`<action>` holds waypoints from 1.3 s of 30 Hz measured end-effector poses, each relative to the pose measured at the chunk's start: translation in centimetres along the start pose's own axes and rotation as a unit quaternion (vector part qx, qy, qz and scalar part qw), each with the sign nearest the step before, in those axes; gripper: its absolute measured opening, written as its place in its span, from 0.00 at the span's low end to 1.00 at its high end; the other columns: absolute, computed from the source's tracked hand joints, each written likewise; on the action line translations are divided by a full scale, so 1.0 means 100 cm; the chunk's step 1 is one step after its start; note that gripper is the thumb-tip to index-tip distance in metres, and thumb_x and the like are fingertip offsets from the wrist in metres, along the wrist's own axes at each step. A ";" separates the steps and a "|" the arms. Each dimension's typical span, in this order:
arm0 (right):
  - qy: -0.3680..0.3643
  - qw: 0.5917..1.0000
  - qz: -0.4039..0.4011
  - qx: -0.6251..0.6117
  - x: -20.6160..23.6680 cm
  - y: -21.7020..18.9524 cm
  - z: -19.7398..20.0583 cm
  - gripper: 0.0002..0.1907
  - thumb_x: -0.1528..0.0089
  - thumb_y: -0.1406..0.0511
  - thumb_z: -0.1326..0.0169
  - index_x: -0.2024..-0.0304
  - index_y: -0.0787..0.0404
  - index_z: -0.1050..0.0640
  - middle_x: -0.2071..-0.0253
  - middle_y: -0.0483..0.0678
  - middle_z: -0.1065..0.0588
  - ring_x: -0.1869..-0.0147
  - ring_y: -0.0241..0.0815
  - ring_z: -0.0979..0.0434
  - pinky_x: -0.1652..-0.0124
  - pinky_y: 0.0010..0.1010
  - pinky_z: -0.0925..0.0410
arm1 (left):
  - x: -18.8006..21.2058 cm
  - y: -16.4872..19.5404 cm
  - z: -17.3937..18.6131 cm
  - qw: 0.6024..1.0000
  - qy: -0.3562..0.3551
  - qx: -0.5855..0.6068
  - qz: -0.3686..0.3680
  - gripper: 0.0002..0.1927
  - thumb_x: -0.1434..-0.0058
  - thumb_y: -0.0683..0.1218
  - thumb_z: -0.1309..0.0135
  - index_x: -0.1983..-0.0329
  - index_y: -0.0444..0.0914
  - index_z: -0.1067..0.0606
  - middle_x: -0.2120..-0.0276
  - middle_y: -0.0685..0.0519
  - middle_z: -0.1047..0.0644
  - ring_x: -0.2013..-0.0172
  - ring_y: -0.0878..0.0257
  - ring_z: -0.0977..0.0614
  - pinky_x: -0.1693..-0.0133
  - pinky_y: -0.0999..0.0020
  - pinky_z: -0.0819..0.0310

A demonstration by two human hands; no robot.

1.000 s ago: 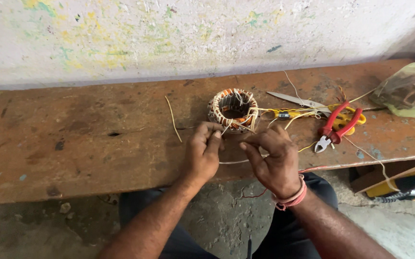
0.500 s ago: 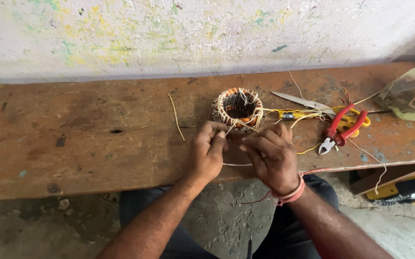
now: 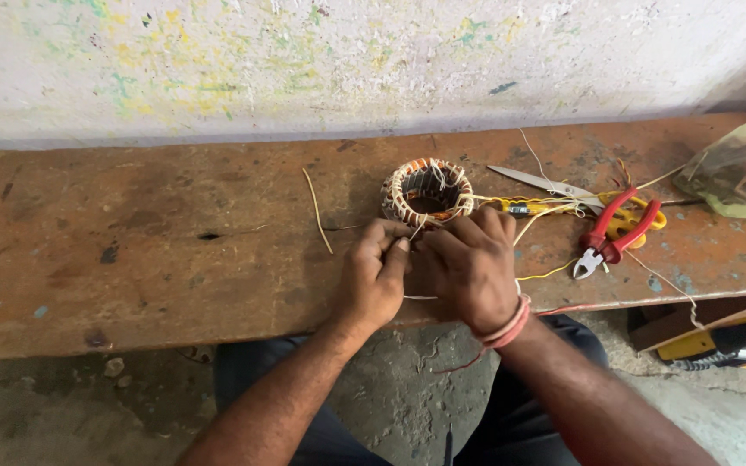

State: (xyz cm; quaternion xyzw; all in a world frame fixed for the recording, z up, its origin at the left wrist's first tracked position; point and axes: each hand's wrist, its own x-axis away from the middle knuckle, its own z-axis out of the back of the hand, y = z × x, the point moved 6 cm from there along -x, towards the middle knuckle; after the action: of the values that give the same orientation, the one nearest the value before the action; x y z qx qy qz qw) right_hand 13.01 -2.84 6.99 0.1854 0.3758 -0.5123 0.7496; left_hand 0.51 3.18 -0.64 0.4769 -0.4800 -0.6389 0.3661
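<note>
**A:** What do you see from the head camera?

**B:** A round coil ring [image 3: 427,192] sits on a rusty brown bench [image 3: 131,250], close to the near edge. It is wound with copper wire and tied with pale thread. Both hands are just in front of it.

**A:** What are the hands doing?

**B:** The left hand [image 3: 373,274] is curled up, fingertips pinched together on a thin pale thread [image 3: 417,226] that runs up to the ring. The right hand [image 3: 468,263] is bent over too, fingers tucked in beside the left ones — I think it grips the same thread, but its fingertips are hidden.

**A:** Which step is this?

**B:** It looks like tying or pulling a thread tight on the ring. The next move would need a steady pull, with the ring kept from sliding.

**A:** Which way does the ring face?

**B:** It lies flat, its hole pointing up. It is round, so no long side shows.

**A:** Anything else?

**B:** Red pliers [image 3: 612,233] and scissors [image 3: 539,182] lie to the right, and a plastic bag [image 3: 739,173] — well apart from the hands.
</note>
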 end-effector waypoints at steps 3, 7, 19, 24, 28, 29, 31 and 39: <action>-0.020 0.999 0.016 0.036 -0.009 -0.007 -0.001 0.05 0.45 0.63 0.36 0.67 0.54 0.19 0.66 0.44 0.25 0.55 0.49 0.30 0.50 0.44 0.40 | 0.000 0.001 -0.001 1.000 0.004 0.011 -0.015 0.06 0.31 0.38 0.52 0.54 0.33 0.26 0.71 0.55 0.21 0.72 0.71 0.24 0.69 0.72 0.28; -0.051 0.999 0.018 0.001 -0.015 -0.010 0.013 0.09 0.47 0.64 0.37 0.64 0.56 0.18 0.65 0.47 0.23 0.55 0.51 0.28 0.53 0.46 0.39 | -0.002 0.005 -0.004 0.994 0.003 0.064 -0.085 0.06 0.30 0.37 0.53 0.53 0.33 0.27 0.64 0.55 0.20 0.64 0.72 0.20 0.62 0.73 0.25; -0.441 0.863 -0.074 -0.236 -0.106 0.072 -0.042 0.12 0.40 0.65 0.43 0.54 0.59 0.18 0.58 0.48 0.17 0.54 0.39 0.17 0.51 0.34 0.26 | -0.002 -0.007 -0.003 0.999 0.022 -0.003 -0.049 0.07 0.32 0.40 0.49 0.54 0.34 0.23 0.78 0.58 0.27 0.75 0.73 0.29 0.73 0.72 0.32; -0.602 0.788 0.012 -0.130 -0.103 0.071 -0.084 0.11 0.44 0.67 0.47 0.63 0.58 0.15 0.72 0.47 0.17 0.69 0.41 0.25 0.61 0.38 0.30 | -0.001 -0.008 -0.003 0.999 0.019 -0.010 -0.031 0.07 0.32 0.41 0.49 0.55 0.34 0.23 0.78 0.59 0.27 0.76 0.73 0.28 0.74 0.73 0.32; -0.647 0.747 0.057 -0.141 -0.098 0.075 -0.109 0.09 0.45 0.67 0.46 0.66 0.60 0.17 0.76 0.48 0.22 0.72 0.41 0.29 0.66 0.39 0.32 | -0.001 -0.004 -0.003 0.999 0.022 -0.018 -0.016 0.08 0.33 0.41 0.49 0.55 0.34 0.23 0.80 0.58 0.27 0.78 0.73 0.28 0.75 0.72 0.33; -0.663 0.734 0.055 -0.138 -0.094 0.077 -0.115 0.08 0.45 0.67 0.46 0.67 0.61 0.17 0.77 0.49 0.23 0.72 0.41 0.29 0.67 0.40 0.32 | 0.000 -0.002 -0.002 0.999 0.023 -0.024 -0.021 0.08 0.33 0.41 0.49 0.54 0.34 0.23 0.80 0.58 0.26 0.78 0.73 0.28 0.75 0.72 0.32; -0.672 0.728 0.081 -0.108 -0.088 0.080 -0.124 0.07 0.45 0.66 0.45 0.67 0.61 0.18 0.78 0.49 0.24 0.72 0.41 0.30 0.67 0.39 0.33 | 0.000 0.001 -0.001 0.999 0.025 -0.037 -0.031 0.08 0.33 0.40 0.49 0.54 0.34 0.22 0.80 0.57 0.26 0.78 0.72 0.28 0.75 0.71 0.32; -0.696 0.708 0.060 -0.104 -0.078 0.087 -0.133 0.07 0.48 0.69 0.46 0.68 0.63 0.19 0.76 0.50 0.24 0.72 0.42 0.31 0.69 0.41 0.34 | 0.000 0.007 -0.001 0.994 0.043 -0.048 -0.090 0.08 0.33 0.40 0.48 0.54 0.32 0.22 0.73 0.49 0.19 0.72 0.67 0.19 0.69 0.68 0.25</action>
State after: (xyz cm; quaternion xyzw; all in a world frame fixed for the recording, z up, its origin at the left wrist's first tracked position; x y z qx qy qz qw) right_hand 14.46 14.40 3.31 -0.2807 -0.2131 -0.4075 0.8425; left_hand 0.58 3.00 -0.01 0.5266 -0.3878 -0.6707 0.3499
